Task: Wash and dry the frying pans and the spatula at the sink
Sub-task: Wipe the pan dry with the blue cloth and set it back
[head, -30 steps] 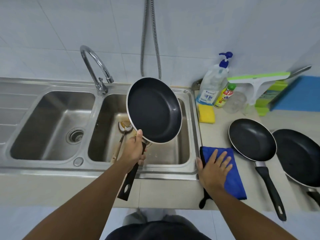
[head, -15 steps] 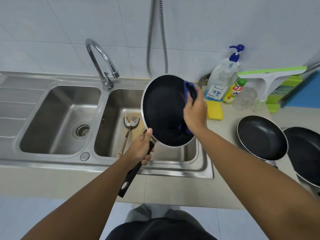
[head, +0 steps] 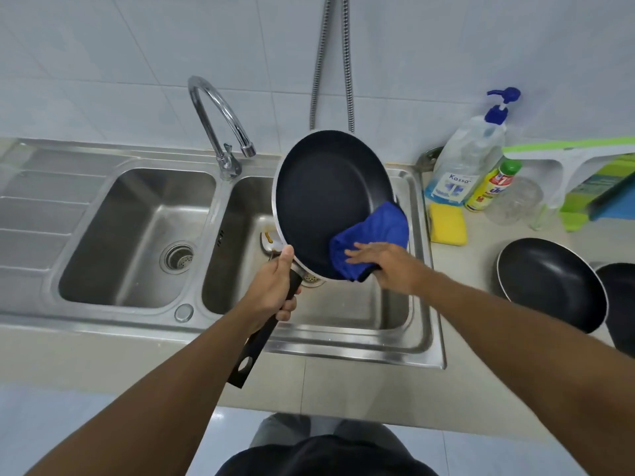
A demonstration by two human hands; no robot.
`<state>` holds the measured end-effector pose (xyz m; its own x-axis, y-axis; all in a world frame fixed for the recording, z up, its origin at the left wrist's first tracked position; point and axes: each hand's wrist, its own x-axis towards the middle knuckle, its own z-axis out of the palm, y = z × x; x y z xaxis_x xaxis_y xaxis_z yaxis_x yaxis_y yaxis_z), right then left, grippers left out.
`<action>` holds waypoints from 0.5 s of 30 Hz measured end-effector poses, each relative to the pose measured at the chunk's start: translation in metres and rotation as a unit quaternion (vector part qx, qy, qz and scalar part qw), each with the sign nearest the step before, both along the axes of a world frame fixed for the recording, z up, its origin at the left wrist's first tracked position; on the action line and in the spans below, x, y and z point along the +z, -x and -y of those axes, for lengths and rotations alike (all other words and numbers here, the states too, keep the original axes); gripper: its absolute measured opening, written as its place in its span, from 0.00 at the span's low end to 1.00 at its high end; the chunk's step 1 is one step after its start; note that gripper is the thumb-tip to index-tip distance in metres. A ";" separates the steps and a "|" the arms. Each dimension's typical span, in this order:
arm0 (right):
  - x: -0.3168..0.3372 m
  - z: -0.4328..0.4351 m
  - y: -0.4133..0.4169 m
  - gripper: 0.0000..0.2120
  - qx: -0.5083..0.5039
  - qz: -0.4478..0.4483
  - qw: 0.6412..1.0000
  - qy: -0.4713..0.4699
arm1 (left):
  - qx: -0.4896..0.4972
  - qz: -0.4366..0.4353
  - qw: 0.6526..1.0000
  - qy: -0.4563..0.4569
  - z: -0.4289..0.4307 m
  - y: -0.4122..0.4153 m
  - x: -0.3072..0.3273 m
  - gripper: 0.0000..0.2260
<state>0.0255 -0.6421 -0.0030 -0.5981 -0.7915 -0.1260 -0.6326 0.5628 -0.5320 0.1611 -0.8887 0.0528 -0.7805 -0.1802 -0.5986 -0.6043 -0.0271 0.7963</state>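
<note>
Three pans are in sight. One pan (head: 326, 201) is held tilted over the right basin (head: 343, 310), dark inside toward the camera. Its black handle (head: 254, 348) leaves the rim at 7 o'clock, and the left hand (head: 271, 290) is clenched round that handle just below the rim, thumb up along it. The right hand (head: 385, 262) lies on a blue cloth (head: 374, 231) at 4 to 5 o'clock on the pan's inside. Its fingers are straight and flat, pressing the cloth to the surface, and the thumb is hidden. The cloth folds out over the rim there.

At 8 o'clock of the pan, down in the right basin, part of the spatula (head: 269, 240) shows, the rest hidden behind the pan. The tap (head: 220, 121) stands at 10 o'clock and the left basin (head: 130, 235) at 9.

On the counter (head: 474, 255), at 3 to 4 o'clock of the held pan, sits the second pan (head: 549, 283). The third pan (head: 622, 304) is just beside it, cut by the frame edge. At 2 to 3 o'clock are a yellow sponge (head: 446, 225), a pump bottle (head: 464, 166) and a small yellow bottle (head: 491, 187).
</note>
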 end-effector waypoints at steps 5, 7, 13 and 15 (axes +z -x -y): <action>0.023 -0.014 0.055 0.25 -0.036 -0.127 0.989 -0.065 | -0.042 -0.013 0.999 0.006 0.001 0.005 0.009 0.26; 0.034 -0.006 0.070 0.25 -0.075 -0.177 0.980 -0.057 | -0.049 -0.015 0.999 0.002 0.000 0.006 0.013 0.26; 0.030 0.010 0.081 0.36 -0.128 -0.370 0.909 -0.144 | -0.064 -0.028 0.998 0.010 -0.006 0.003 0.013 0.26; 0.019 0.008 0.072 0.37 -0.139 -0.375 0.904 -0.149 | -0.058 -0.024 0.998 0.006 -0.008 -0.001 0.009 0.28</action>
<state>-0.0460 -0.6502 0.0159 -0.7740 -0.5956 0.2150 -0.5650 0.8029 0.1903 0.1617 -0.8803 0.0618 -0.8241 -0.0929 -0.5588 -0.5644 0.0505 0.8240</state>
